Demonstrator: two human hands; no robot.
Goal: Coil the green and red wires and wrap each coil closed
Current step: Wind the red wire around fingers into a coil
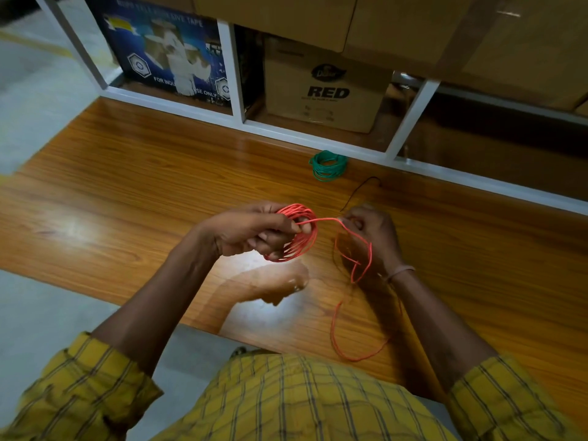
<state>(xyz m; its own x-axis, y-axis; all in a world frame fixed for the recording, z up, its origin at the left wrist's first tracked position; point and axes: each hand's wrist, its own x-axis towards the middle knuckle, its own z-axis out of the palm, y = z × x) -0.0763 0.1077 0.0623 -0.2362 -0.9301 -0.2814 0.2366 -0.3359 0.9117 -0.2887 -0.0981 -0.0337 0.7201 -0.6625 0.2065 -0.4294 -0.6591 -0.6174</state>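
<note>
Above the glossy orange-brown wooden tabletop, the left hand is closed around a round coil of thin red wire, its fingers passing through the loops and the thumb pressing on the strands. From the top of that coil a single red strand runs across to the right hand, whose fingers are pinched together on it. Below the right hand the loose tail of the red wire hangs in a loop beside the wrist, then curves down onto the tabletop near its front edge. Farther back, close to the white shelf frame, a finished-looking coil of thin green wire lies flat on the tabletop, well apart from both hands. A short thin black wire lies between the green coil and the right hand. Behind the frame stands a brown cardboard box printed "RED". Yellow checked sleeves are rolled up on both forearms.
</note>
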